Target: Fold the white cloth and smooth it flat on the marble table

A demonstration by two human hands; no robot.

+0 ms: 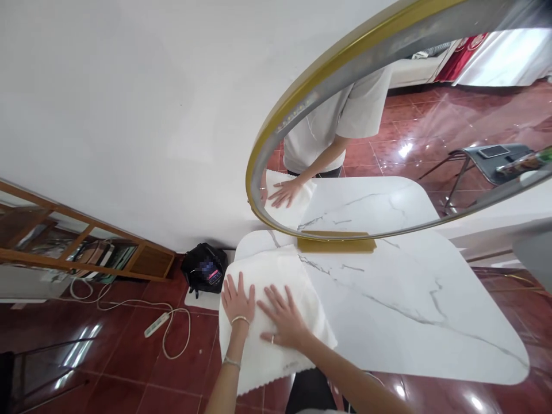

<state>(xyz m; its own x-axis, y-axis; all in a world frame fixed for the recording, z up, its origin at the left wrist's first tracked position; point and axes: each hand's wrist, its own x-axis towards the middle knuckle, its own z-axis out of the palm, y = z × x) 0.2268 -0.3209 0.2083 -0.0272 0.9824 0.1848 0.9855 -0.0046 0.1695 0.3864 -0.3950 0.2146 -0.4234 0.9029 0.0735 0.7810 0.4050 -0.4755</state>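
Observation:
A white cloth (267, 267) with a scalloped edge lies spread over the left end of a white marble-patterned table (414, 287), and part of it hangs past the front edge. Flat on the cloth near its left side rests my left hand (238, 299), fingers spread. Just to the right, my right hand (282, 319) also presses on the cloth with its fingers apart. Neither hand grips anything.
A large round gold-framed mirror (284, 112) stands over the table's back edge on a gold base (336, 245). On the red tiled floor to the left are a black bag (200, 261) and a power strip (157, 325) with its cord. A wooden shelf (150, 260) runs along the wall.

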